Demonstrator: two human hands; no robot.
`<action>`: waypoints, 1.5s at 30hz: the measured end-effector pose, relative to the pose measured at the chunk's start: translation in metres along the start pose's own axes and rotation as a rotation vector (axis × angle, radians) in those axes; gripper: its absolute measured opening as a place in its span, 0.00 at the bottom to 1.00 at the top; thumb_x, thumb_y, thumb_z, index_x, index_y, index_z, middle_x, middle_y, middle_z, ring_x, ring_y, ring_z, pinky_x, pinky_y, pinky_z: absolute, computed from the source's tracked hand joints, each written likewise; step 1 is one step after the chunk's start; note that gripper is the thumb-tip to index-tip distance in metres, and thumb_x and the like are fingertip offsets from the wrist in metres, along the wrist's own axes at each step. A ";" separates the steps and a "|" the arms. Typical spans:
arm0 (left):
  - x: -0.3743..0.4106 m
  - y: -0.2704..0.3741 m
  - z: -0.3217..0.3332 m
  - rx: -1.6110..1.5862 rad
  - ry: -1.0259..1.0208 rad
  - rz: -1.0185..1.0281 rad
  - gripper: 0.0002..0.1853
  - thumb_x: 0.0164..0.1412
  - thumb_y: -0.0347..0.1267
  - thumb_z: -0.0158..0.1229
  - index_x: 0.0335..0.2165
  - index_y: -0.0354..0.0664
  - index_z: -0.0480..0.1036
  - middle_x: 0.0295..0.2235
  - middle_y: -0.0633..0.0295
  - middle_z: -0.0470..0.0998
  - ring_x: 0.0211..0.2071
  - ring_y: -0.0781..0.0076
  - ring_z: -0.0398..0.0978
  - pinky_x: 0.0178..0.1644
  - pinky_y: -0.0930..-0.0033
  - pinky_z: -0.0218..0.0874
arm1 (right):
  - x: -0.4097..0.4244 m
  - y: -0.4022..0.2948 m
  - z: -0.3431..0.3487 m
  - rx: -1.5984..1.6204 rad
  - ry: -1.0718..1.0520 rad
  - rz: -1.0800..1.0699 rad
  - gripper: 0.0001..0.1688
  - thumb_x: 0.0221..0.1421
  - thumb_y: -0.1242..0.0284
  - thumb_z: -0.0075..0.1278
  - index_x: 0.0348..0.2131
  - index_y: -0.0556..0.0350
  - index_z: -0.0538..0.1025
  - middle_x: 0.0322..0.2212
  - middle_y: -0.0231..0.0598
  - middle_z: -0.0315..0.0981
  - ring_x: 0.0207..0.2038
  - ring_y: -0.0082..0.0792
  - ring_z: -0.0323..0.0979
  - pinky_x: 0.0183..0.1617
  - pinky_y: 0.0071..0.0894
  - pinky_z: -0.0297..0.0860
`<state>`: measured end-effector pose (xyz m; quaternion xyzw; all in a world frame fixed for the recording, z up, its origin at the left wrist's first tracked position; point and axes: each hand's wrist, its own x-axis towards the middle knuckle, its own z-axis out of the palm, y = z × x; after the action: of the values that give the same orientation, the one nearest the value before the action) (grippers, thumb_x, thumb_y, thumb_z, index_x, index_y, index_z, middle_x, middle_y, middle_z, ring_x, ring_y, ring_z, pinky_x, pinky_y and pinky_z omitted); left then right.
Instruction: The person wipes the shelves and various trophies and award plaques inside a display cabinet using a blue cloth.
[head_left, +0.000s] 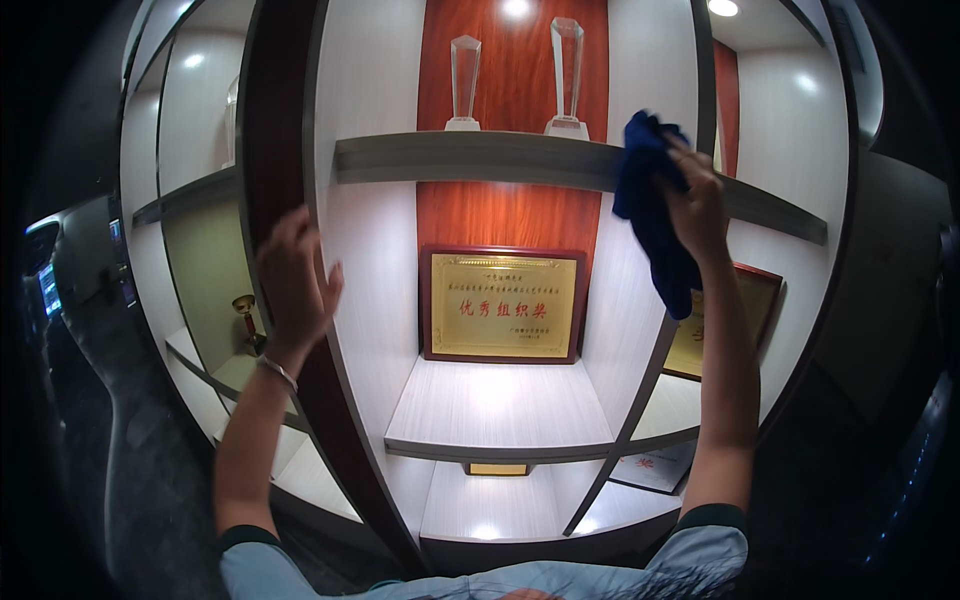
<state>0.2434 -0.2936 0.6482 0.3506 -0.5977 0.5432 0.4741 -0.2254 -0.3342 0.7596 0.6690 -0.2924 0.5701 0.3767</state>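
A dark blue cloth hangs bunched in my right hand, raised at the right end of the grey shelf edge, beside the upright post. My left hand is lifted, fingers apart and holding nothing, in front of the dark wood post on the left; whether it touches the post I cannot tell. Two clear crystal trophies stand on the upper shelf between the hands. Below them, a gold plaque in a red-brown frame leans against the back of the middle compartment.
A small gold cup trophy stands in the left compartment. Partly behind my right arm are another framed gold plaque and, lower, a white certificate plaque. The lower middle compartment holds a gold plaque. Shelf edges and posts divide the cabinet.
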 end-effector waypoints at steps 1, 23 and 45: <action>0.028 -0.009 0.004 0.032 0.041 0.008 0.27 0.47 0.29 0.61 0.47 0.43 0.61 0.54 0.52 0.62 0.56 0.53 0.60 0.57 0.51 0.52 | 0.013 -0.001 -0.006 -0.048 0.078 -0.026 0.20 0.50 0.77 0.56 0.46 0.58 0.76 0.50 0.42 0.71 0.53 0.44 0.68 0.59 0.40 0.63; 0.082 -0.035 0.053 0.035 0.245 -0.082 0.27 0.49 0.17 0.52 0.49 0.41 0.61 0.52 0.57 0.65 0.55 0.61 0.64 0.57 0.57 0.55 | 0.112 -0.070 0.095 0.605 -0.680 0.176 0.28 0.55 0.50 0.49 0.39 0.57 0.77 0.26 0.42 0.77 0.28 0.34 0.76 0.36 0.32 0.73; 0.077 -0.045 0.058 0.051 0.245 -0.104 0.18 0.55 0.22 0.51 0.45 0.43 0.61 0.54 0.56 0.64 0.58 0.60 0.62 0.57 0.54 0.50 | 0.191 -0.211 0.265 -0.063 -0.941 0.120 0.25 0.59 0.59 0.49 0.47 0.61 0.75 0.41 0.51 0.76 0.40 0.45 0.77 0.47 0.38 0.73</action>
<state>0.2511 -0.3506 0.7381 0.3239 -0.5023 0.5719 0.5619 0.1256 -0.4334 0.8942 0.8247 -0.4866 0.2168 0.1900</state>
